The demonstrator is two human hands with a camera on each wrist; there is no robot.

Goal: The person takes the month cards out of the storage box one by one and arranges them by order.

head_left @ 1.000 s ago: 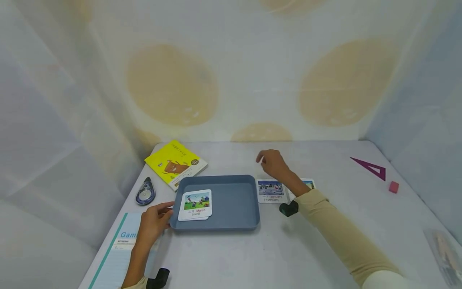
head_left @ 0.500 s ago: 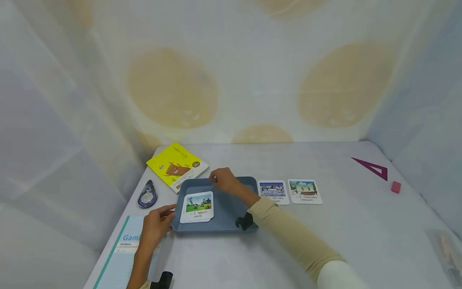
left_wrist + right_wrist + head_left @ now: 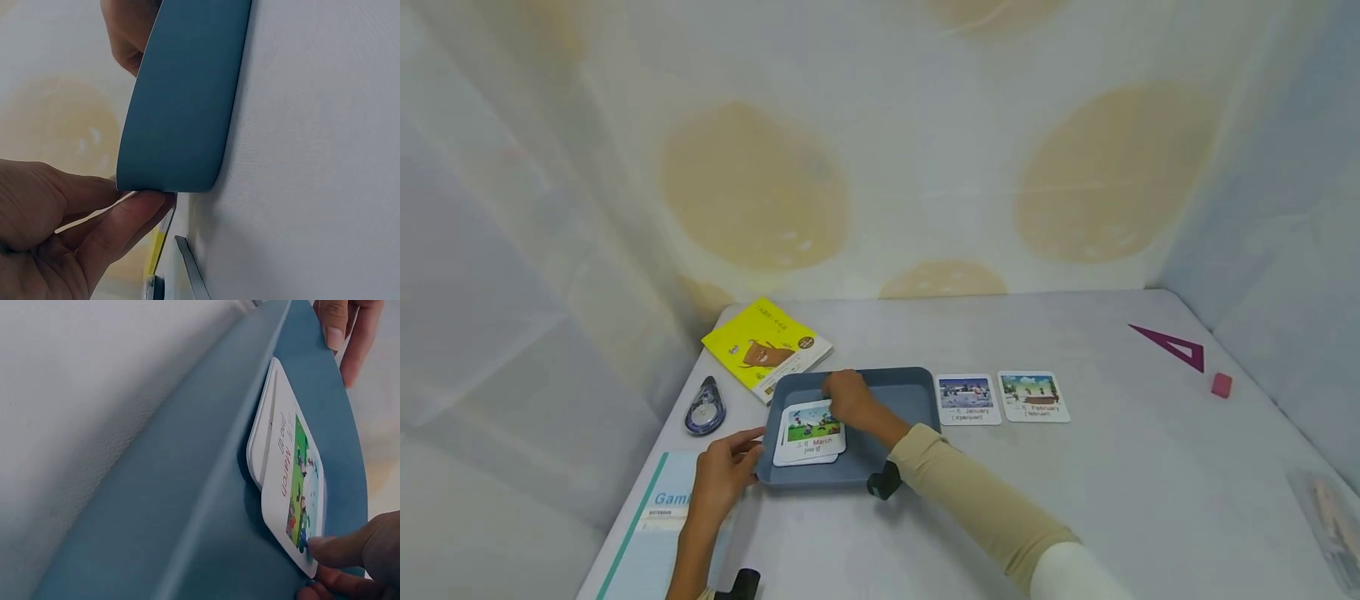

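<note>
A blue tray (image 3: 895, 392) sits on the grey counter (image 3: 1000, 500), left of centre, holding a small stack of picture cards whose top one, the March card (image 3: 811, 429), lies face up at the tray's left end. The right hand (image 3: 847, 398) reaches into the tray and pinches the far right corner of the March card with its fingertips (image 3: 325, 547), lifting that edge slightly off the cards beneath. The left hand (image 3: 721, 475) grips the tray's near left corner, thumb (image 3: 125, 222) pressed against the outer wall, bracing it. To the right of the tray, the January card (image 3: 967, 399) and the February card (image 3: 1033, 397) lie side by side, face up, just apart. A yellow book (image 3: 766, 346) and a tape dispenser (image 3: 703, 407) rest left and far of the tray; a notebook (image 3: 643, 533) lies under the left forearm; a purple set square (image 3: 1172, 347) and pink eraser (image 3: 1221, 384) lie far right. Risk, as judged: the pinch is shallow and on one corner only, so the card may slip free, or drag the card beneath it along and skew the stack.
</note>
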